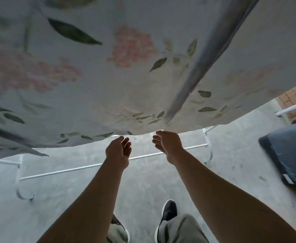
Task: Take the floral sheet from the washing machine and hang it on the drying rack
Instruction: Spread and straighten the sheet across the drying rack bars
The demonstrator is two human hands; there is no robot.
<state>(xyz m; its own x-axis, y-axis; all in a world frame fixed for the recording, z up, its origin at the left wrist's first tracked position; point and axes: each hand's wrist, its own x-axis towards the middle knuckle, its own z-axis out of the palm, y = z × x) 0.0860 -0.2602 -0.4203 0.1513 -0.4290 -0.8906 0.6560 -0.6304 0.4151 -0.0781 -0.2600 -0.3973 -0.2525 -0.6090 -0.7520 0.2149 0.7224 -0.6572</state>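
Note:
The floral sheet (108,81), white with pink flowers and green leaves, hangs draped over the white drying rack (77,168) and fills the upper part of the view. Its lower hem runs across the middle. My left hand (118,151) and my right hand (167,145) reach forward just under that hem, palms turned inward, fingers loosely curved. Neither hand grips the cloth; the fingertips are at or just below the hem's edge. Only the rack's lower bar and curved feet show; the rest is hidden by the sheet.
Grey concrete floor (231,155) lies below. A dark blue bin (289,151) stands at the right. A brick wall and a white chair leg (292,109) are at the far right. My feet in black shoes (168,212) stand near the rack.

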